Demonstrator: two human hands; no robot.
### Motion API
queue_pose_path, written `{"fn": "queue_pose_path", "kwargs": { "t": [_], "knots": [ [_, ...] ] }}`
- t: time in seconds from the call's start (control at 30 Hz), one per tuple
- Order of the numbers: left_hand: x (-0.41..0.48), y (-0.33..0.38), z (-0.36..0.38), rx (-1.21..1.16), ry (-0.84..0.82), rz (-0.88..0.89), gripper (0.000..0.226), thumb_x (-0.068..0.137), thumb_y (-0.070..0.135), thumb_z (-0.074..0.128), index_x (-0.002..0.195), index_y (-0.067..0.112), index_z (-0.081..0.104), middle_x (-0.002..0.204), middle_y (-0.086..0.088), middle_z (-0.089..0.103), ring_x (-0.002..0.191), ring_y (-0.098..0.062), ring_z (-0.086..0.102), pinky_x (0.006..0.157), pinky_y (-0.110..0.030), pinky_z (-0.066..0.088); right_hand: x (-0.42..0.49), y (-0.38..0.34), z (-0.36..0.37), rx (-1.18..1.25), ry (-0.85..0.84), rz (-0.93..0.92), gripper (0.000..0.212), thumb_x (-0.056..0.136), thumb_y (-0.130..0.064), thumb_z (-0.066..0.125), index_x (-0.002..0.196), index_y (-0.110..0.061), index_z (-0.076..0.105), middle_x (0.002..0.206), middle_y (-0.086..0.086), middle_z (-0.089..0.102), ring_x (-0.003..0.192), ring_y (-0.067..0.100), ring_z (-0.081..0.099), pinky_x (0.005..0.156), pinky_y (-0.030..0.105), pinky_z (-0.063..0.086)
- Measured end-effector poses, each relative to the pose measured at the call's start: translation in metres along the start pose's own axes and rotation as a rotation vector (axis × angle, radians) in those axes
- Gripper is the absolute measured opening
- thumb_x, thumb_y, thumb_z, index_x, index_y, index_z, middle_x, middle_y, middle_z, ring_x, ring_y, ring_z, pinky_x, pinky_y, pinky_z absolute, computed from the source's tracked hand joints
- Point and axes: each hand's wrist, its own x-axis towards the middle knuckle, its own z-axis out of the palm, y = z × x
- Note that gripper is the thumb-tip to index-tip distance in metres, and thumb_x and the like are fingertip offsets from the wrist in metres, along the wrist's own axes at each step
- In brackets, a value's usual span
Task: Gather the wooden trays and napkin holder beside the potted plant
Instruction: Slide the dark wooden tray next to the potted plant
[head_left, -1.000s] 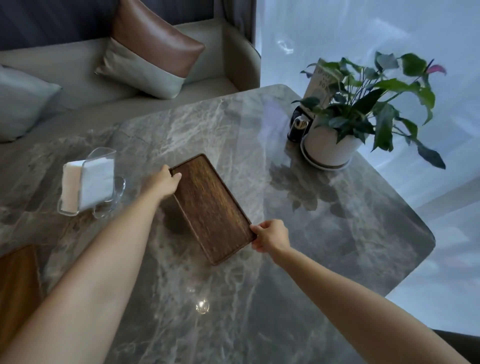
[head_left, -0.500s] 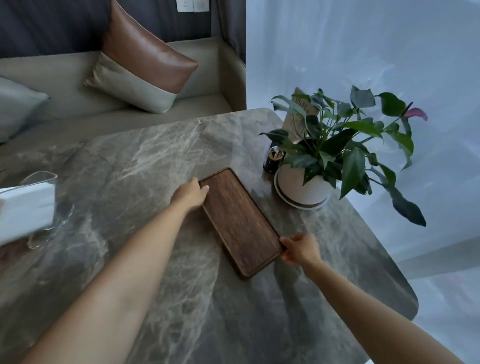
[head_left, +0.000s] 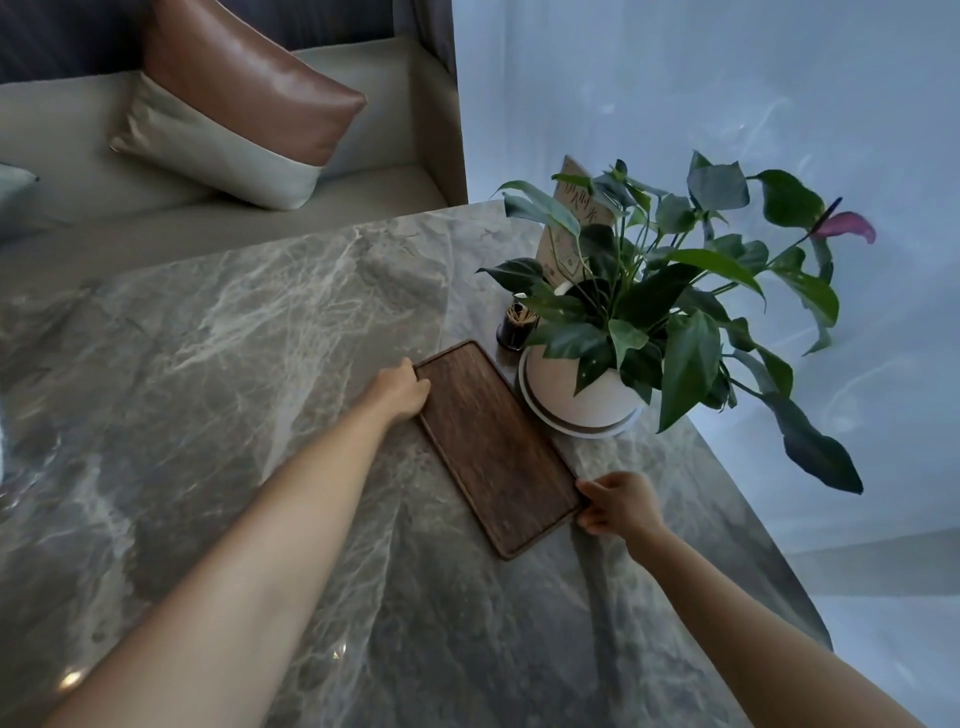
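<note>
Lying flat on the grey veined marble table, the dark rectangular wooden tray sits just beside the white round pot of the green leafy potted plant. Left of that pot, the left hand grips the tray's far corner, fingers curled; below the pot, the right hand pinches its near corner.

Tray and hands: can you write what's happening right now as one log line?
tray flat on table, beside plant pot | left hand on far corner | right hand on near corner | napkin holder not in view
</note>
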Motion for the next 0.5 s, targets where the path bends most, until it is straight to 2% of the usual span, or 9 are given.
{"fn": "queue_pose_path", "kwargs": {
  "t": [0.2, 0.37, 0.43, 0.5],
  "knots": [
    [0.009, 0.010, 0.001, -0.002, 0.003, 0.039, 0.040, 0.093, 0.020, 0.041, 0.125, -0.003, 0.042, 0.135, -0.032, 0.048, 0.125, -0.042, 0.046, 0.102, -0.042, 0.040, 0.005, -0.001, -0.001, 0.004, 0.001, 0.024, 0.024, 0.085, -0.016, 0.061, 0.064, -0.007, 0.054, 0.053, 0.013, 0.060, 0.037, 0.013, 0.057, 0.036, 0.020, 0.051],
    [0.001, 0.003, -0.001, -0.017, -0.029, 0.089, 0.050, 0.093, 0.019, 0.042, 0.138, 0.001, 0.032, 0.142, -0.029, 0.039, 0.131, -0.041, 0.039, 0.107, -0.042, 0.035, -0.002, -0.005, -0.003, -0.014, -0.018, 0.042, 0.023, 0.084, -0.019, 0.062, 0.069, -0.005, 0.052, 0.057, 0.013, 0.060, 0.044, 0.017, 0.058, 0.036, 0.022, 0.052],
    [-0.008, -0.004, -0.002, -0.008, -0.036, 0.100, 0.059, 0.094, 0.024, 0.042, 0.146, 0.009, 0.018, 0.150, -0.025, 0.027, 0.137, -0.039, 0.029, 0.113, -0.043, 0.029, -0.006, -0.007, -0.004, -0.101, 0.005, 0.022, 0.022, 0.084, -0.023, 0.062, 0.080, -0.002, 0.055, 0.061, 0.012, 0.062, 0.049, 0.020, 0.060, 0.048, 0.029, 0.056],
    [-0.018, -0.015, -0.007, 0.029, 0.006, 0.116, 0.061, 0.096, 0.030, 0.039, 0.148, 0.014, 0.012, 0.152, -0.022, 0.022, 0.139, -0.037, 0.024, 0.114, -0.045, 0.026, -0.014, -0.012, -0.005, -0.250, 0.078, -0.036, 0.030, 0.085, -0.028, 0.060, 0.098, -0.001, 0.054, 0.077, 0.016, 0.066, 0.058, 0.024, 0.063, 0.063, 0.039, 0.057]
  ]
}}
